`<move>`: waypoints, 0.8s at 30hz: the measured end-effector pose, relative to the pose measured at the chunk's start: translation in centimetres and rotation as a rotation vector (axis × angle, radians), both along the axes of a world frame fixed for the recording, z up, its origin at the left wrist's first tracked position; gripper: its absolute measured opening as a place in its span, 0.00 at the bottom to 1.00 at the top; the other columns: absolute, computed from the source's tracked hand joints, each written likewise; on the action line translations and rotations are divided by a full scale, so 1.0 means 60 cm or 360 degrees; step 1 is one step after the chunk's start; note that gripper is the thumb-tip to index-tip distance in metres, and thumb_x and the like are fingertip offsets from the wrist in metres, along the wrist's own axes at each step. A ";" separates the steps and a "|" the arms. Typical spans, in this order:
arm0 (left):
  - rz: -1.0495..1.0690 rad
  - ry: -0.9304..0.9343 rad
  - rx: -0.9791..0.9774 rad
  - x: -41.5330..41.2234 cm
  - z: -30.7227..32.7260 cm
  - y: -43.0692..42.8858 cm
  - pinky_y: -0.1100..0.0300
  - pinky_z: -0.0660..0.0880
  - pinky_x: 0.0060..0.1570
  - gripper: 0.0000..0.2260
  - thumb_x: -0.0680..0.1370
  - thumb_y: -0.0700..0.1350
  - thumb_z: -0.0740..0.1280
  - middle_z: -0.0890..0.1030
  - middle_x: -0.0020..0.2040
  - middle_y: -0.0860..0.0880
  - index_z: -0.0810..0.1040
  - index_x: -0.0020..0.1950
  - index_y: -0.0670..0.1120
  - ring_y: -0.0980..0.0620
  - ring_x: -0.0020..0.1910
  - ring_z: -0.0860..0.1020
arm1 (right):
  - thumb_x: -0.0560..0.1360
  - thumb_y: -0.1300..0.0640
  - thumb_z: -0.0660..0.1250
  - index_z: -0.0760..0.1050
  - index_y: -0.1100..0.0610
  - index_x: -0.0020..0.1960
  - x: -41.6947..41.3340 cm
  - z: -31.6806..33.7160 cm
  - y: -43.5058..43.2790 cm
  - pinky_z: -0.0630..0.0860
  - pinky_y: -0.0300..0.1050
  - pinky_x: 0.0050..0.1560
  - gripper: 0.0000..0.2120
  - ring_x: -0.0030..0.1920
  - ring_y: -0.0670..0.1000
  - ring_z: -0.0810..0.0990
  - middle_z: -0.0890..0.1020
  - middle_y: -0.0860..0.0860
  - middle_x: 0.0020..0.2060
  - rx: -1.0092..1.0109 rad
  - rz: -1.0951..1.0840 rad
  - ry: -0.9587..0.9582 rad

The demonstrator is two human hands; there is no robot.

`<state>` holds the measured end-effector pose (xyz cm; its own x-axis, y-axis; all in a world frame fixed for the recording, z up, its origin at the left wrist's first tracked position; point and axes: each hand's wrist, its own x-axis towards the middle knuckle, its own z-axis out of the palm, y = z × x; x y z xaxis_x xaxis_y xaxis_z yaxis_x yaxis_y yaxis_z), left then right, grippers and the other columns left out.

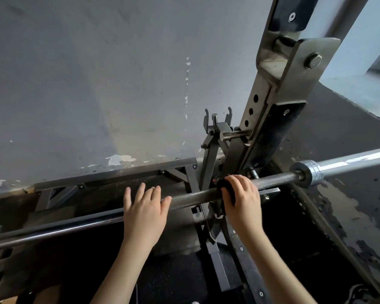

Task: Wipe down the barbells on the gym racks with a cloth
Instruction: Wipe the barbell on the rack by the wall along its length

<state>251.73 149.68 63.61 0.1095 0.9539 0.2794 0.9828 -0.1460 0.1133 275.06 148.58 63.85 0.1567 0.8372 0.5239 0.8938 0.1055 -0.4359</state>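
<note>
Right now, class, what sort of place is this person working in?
Probably a gym: a knurled barbell with a steel sleeve sits beside a hole-punched rack upright, and the right hand grips a dark cloth on it.

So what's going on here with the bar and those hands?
A person is wiping a barbell on a gym rack. The right hand grips a dark cloth wrapped round the bar, close to the rack's upright. The left hand rests flat on the bar, fingers straight, a little way along from the cloth.
</note>
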 end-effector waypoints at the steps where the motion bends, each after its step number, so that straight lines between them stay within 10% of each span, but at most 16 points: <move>1: 0.0035 -0.0009 0.0004 -0.006 -0.001 -0.002 0.41 0.58 0.66 0.28 0.81 0.57 0.48 0.84 0.53 0.46 0.82 0.57 0.41 0.41 0.61 0.78 | 0.76 0.55 0.62 0.78 0.59 0.54 -0.024 -0.004 -0.001 0.68 0.48 0.62 0.11 0.57 0.57 0.76 0.79 0.53 0.52 0.0004 -0.0002 0.0061; 7: 0.0051 -0.0021 -0.0008 -0.016 -0.003 -0.004 0.40 0.57 0.66 0.26 0.80 0.55 0.50 0.84 0.53 0.47 0.82 0.57 0.41 0.42 0.61 0.78 | 0.76 0.56 0.64 0.77 0.59 0.59 -0.020 -0.002 -0.014 0.72 0.50 0.63 0.13 0.61 0.55 0.74 0.77 0.54 0.58 -0.0085 0.0495 -0.0191; 24: 0.0139 -0.0106 0.0053 -0.040 -0.006 -0.019 0.39 0.55 0.69 0.25 0.80 0.54 0.50 0.84 0.53 0.46 0.82 0.58 0.41 0.42 0.61 0.78 | 0.74 0.61 0.62 0.77 0.61 0.54 -0.057 -0.003 -0.009 0.70 0.52 0.63 0.11 0.58 0.58 0.75 0.78 0.55 0.54 -0.0054 0.0108 0.0058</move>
